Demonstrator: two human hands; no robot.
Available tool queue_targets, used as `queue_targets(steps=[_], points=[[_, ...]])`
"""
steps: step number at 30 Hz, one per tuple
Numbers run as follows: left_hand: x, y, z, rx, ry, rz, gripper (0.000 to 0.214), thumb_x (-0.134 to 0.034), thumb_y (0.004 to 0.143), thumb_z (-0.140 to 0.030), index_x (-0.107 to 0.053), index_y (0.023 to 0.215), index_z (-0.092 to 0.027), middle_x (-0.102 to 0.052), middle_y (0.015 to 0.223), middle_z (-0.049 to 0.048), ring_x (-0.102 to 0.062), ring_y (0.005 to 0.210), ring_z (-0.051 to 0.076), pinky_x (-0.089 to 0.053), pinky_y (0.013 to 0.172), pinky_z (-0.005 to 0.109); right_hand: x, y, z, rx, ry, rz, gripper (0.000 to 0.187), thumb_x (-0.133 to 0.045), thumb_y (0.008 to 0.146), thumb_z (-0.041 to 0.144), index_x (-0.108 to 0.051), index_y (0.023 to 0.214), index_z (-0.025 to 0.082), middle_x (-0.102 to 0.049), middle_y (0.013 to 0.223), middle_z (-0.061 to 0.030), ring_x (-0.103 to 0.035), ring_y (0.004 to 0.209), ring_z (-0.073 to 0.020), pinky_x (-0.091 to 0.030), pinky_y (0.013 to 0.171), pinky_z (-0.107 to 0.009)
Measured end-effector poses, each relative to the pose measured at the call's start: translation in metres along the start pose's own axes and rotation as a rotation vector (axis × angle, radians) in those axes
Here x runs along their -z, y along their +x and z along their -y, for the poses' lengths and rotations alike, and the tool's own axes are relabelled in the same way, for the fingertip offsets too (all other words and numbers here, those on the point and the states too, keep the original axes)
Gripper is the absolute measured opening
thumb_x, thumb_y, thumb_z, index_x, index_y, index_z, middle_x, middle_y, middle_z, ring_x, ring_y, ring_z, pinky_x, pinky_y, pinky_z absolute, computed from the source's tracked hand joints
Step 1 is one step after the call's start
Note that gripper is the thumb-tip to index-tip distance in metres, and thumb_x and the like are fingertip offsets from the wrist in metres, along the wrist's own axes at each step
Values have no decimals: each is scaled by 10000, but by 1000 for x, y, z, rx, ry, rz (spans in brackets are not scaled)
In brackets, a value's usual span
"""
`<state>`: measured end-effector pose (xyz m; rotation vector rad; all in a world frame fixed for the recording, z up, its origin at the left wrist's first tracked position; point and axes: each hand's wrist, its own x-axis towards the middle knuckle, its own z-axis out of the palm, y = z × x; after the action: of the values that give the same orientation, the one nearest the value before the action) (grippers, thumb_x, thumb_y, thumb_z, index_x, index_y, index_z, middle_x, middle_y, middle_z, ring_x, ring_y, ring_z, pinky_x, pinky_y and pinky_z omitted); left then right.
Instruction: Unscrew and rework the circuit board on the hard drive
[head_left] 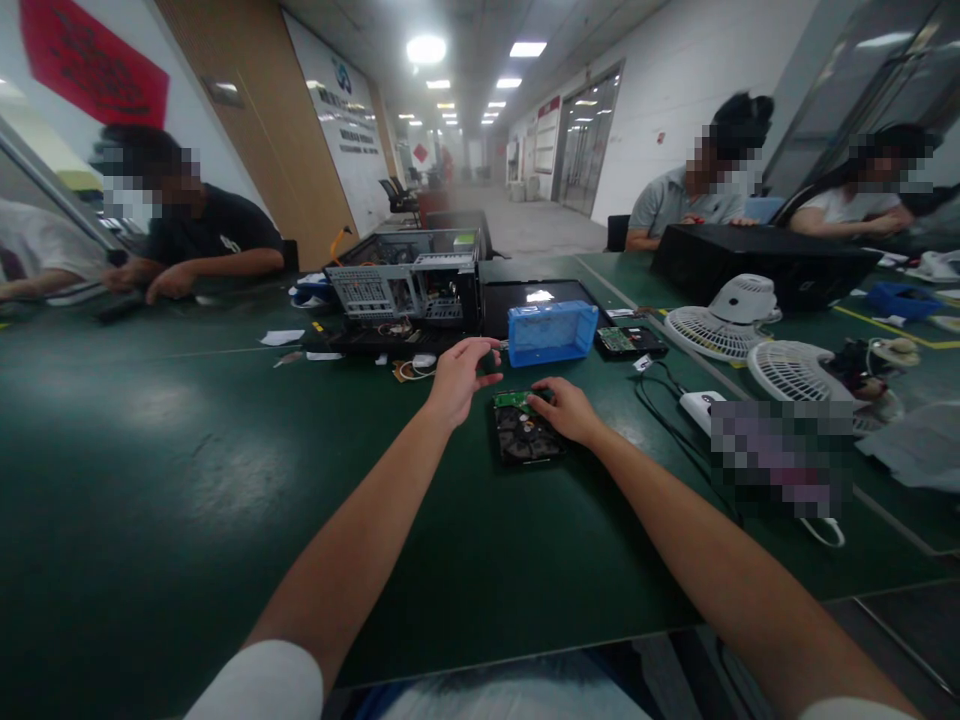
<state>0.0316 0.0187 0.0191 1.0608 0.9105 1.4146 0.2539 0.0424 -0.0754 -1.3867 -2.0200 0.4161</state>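
"One broad green table (187,520), an opened computer case (375,290) toward its far side, a blue bin (551,357) nearer. What's the person working on?"

"See the forearms, both stretched forward and angled inward? They meet around that hard drive (517,440), flat on the table, in front of the bin."

"And the hands?"

"The right hand (570,410) comes in from the drive's right side, low, fingers half curled, thumb at the small green board (512,398) on top. I can't tell whether it grips or merely touches. The left hand (461,380) hangs raised just beyond the drive's left corner, thumb and forefinger well parted, nothing visible between them."

"So which step is this?"

"Handling that board, I'd judge: right hand steadying, left free. A next move would seem to call for keeping the drive still and a light, precise pinch at the board's edge."
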Motion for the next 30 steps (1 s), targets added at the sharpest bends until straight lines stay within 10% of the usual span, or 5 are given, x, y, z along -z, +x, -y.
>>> queue_targets(steps=[30], points=[[-1, 0, -3, 8, 33, -38, 169, -668, 801, -301, -661, 895, -161, -661, 869, 70, -645, 819, 189, -589, 632, 298, 1, 0, 0, 3, -12, -6, 296, -680, 935, 413, -705, 1141, 201, -719, 1077, -87, -632, 767, -179, -480, 717, -309]])
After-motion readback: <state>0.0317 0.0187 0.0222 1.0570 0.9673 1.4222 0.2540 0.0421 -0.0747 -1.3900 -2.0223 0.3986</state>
